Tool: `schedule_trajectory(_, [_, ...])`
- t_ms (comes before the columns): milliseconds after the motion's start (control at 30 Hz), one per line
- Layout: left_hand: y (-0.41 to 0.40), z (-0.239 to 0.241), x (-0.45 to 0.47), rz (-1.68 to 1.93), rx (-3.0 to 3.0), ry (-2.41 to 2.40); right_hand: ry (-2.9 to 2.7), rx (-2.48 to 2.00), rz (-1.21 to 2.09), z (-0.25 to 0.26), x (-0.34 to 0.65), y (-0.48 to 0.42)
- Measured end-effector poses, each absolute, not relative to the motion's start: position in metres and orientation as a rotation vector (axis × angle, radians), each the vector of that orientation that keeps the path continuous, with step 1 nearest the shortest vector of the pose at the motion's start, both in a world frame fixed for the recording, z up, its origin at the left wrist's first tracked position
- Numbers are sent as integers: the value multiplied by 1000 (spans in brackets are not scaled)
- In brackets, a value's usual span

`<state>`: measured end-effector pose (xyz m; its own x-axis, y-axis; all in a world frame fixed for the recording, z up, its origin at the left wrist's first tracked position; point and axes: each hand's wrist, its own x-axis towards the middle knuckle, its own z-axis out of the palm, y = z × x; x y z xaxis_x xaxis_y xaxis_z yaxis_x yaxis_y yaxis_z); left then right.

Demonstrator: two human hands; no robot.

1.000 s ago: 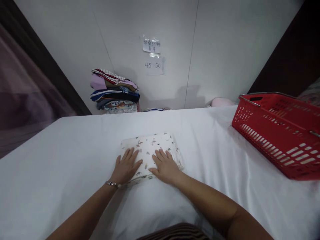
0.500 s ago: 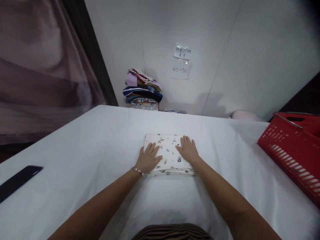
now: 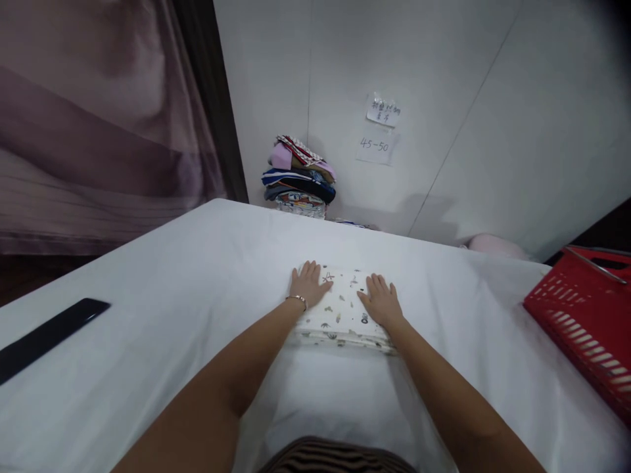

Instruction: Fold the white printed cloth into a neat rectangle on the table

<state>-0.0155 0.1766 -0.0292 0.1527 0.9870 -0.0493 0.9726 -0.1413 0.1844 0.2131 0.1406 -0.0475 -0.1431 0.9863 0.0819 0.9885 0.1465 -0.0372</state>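
Observation:
A folded white cloth with small printed figures (image 3: 345, 314) lies on the white-covered table (image 3: 187, 289) in front of me. My left hand (image 3: 309, 284) rests flat on the cloth's left part, fingers stretched out, a thin bracelet at the wrist. On the cloth's right part my right hand (image 3: 381, 303) lies flat too, fingers spread. Both hands press on the cloth and hold nothing.
A stack of folded coloured clothes (image 3: 300, 177) stands against the wall behind the table. A red plastic basket (image 3: 586, 322) sits at the right edge. A long black flat object (image 3: 46, 336) lies at the left. Paper notes (image 3: 379, 128) hang on the wall.
The view has swung left, so the basket slid toward the right edge and the black object came into sight. My left hand moved forward along the cloth's left side.

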Motion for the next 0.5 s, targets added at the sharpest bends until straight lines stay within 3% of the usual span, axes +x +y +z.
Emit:
schedule_trajectory(333, [178, -45, -21, 240, 2300, 1900, -2292, -2017, 69, -28, 206, 142])
schedule_trajectory(500, [176, -43, -19, 227, 2288, 1870, -2483, -1816, 140, -33, 196, 129])
